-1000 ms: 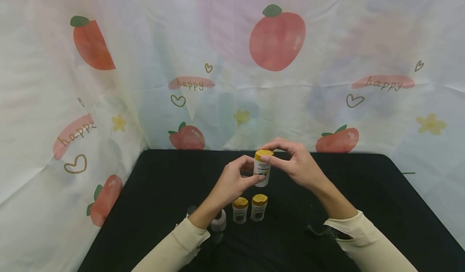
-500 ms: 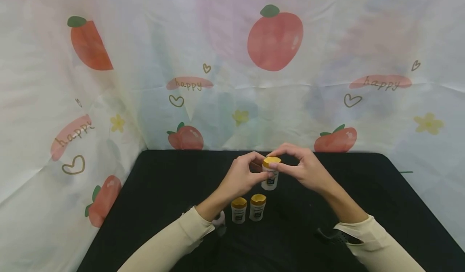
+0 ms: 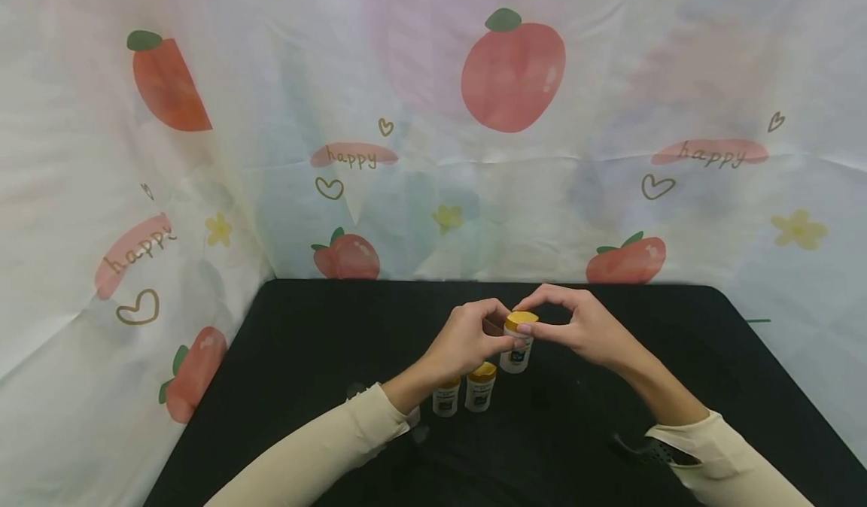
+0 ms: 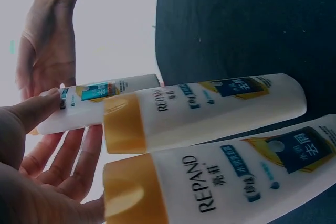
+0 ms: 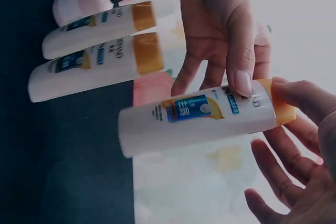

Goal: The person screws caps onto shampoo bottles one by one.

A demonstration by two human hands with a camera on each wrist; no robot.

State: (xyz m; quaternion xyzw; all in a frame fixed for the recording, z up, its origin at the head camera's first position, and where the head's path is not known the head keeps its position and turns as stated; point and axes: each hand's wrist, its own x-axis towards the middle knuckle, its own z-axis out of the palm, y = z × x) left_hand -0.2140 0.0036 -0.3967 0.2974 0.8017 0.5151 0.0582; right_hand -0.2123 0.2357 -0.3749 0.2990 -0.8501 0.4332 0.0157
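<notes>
Both hands hold a white shampoo bottle [image 3: 516,358] with a gold cap, upright beside two standing bottles in the head view. My left hand [image 3: 467,338] grips the upper body, its thumb across the front label. At the gold cap [image 5: 283,106], my right hand [image 3: 588,328] pinches with thumb and fingers. Two matching bottles stand side by side, the left one [image 3: 445,400] partly behind my left wrist and the right one [image 3: 480,394] nearer the held bottle. In the left wrist view both nearer bottles [image 4: 220,111] overlap the held one.
Pale pink bottles [image 5: 84,3] with black caps stand beyond the gold-capped pair in the right wrist view; my left sleeve mostly hides them in the head view. The black table [image 3: 325,326] ends at a printed cloth backdrop [image 3: 406,78].
Both hands have carried the gold-capped bottle right and lower, toward the right side of the standing pair. The standing bottles have kept their places.
</notes>
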